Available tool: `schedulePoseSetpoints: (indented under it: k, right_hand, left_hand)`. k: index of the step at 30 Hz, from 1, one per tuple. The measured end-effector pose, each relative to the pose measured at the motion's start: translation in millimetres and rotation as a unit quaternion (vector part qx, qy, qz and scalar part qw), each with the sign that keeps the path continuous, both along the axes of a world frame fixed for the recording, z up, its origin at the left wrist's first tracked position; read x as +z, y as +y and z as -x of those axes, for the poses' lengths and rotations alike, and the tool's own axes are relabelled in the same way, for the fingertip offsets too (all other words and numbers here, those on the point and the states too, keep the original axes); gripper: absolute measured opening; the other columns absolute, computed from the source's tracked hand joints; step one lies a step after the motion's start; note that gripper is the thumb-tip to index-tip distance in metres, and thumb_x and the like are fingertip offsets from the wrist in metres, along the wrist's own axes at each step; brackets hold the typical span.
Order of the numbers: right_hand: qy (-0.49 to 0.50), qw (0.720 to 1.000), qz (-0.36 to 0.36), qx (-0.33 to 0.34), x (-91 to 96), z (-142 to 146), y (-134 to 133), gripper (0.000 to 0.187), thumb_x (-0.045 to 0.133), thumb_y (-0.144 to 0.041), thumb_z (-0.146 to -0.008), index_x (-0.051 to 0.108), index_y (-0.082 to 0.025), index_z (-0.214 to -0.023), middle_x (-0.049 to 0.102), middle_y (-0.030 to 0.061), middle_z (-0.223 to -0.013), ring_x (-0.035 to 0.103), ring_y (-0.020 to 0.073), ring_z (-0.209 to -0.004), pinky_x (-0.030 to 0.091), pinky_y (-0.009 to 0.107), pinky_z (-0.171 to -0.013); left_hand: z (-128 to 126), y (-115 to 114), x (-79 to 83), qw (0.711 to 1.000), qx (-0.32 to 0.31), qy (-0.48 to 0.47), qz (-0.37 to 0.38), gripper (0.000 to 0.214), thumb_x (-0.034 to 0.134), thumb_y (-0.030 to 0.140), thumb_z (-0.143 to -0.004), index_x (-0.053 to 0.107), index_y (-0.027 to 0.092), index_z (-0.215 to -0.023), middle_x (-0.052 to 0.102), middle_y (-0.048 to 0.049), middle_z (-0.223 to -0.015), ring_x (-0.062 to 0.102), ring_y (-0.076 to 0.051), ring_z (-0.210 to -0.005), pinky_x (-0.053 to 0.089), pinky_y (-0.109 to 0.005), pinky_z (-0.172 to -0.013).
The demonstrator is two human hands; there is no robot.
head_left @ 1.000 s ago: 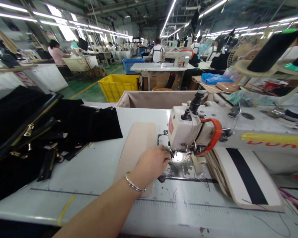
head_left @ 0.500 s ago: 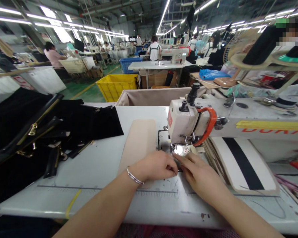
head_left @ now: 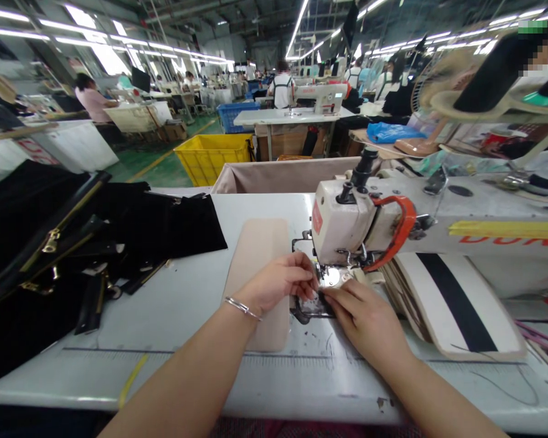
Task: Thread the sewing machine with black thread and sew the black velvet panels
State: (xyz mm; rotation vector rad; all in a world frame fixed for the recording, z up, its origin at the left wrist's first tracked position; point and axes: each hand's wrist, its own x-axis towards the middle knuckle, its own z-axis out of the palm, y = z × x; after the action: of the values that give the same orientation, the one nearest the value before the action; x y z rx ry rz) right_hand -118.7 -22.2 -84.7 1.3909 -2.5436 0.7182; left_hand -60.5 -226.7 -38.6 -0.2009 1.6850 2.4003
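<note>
Head view: left hand and right hand, fingers pinched narrow at the needle area of the white industrial sewing machine, whatever they grip too small to tell; beige flat panel just left, unsewn.

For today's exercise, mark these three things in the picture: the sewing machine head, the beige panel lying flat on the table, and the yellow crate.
sewing machine head (head_left: 340, 228), head view, its white front casing.
beige panel (head_left: 260, 249), head view, its bare upper half.
yellow crate (head_left: 210, 159), head view, its front wall.
</note>
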Motion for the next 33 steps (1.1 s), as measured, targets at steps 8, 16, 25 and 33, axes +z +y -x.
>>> schedulePoseSetpoints:
  k: [8, 16, 25, 33]
  right_hand:
    - [0.012, 0.998, -0.068, 0.012, 0.5, -0.2, -5.7, 0.034, 0.042, -0.032, -0.097, 0.057, -0.026, -0.127, 0.057, 0.0049, -0.093, 0.055, 0.0200, -0.089, 0.046, 0.037, -0.083]
    - [-0.022, 0.999, -0.031, 0.029, 3.1, -4.2, 2.7, 0.031, 0.041, -0.025, -0.096, 0.060, -0.025, -0.121, 0.058, 0.0060, -0.100, 0.055, 0.0202, -0.095, 0.046, 0.037, -0.088]
    - [-0.024, 0.999, -0.041, 0.027, 34.4, -27.7, 13.2, 0.029, 0.041, -0.021, -0.094, 0.064, -0.021, -0.111, 0.059, 0.0072, -0.100, 0.054, 0.0210, -0.100, 0.047, 0.039, -0.092]
    - [-0.115, 0.974, -0.012, 0.193, 41.9, -113.2, 46.0, 0.068, 0.044, -0.004, -0.074, 0.044, -0.024, -0.139, 0.044, 0.0027, -0.146, 0.037, 0.0172, -0.135, 0.028, 0.041, -0.119]
  left_hand:
    - [17.5, 0.3, -19.1, 0.978, 0.208, 0.023, 0.025, 0.012, 0.057, 0.016, -0.084, 0.046, 0.013, -0.086, 0.062, -0.0071, -0.088, 0.067, -0.018, -0.089, 0.052, -0.039, -0.092]
    - [10.0, -35.3, 3.0, 0.757, 0.461, 0.139, 0.443, 0.042, 0.059, 0.016, -0.079, 0.051, 0.018, -0.120, 0.048, -0.0108, -0.134, 0.055, -0.017, -0.112, 0.051, -0.031, -0.090]
    - [-115.8, -2.2, 10.2, 0.669, -0.053, 0.048, 0.740, 0.091, 0.056, 0.065, -0.080, 0.018, 0.026, -0.152, 0.010, -0.0067, -0.160, 0.007, -0.029, -0.148, 0.003, -0.056, -0.119]
    - [-211.2, 33.2, 4.7, 0.621, -0.101, 0.076, 0.774, 0.113, 0.080, 0.048, -0.066, 0.009, 0.032, -0.153, 0.008, -0.0070, -0.160, 0.009, -0.026, -0.148, 0.014, -0.049, -0.121]
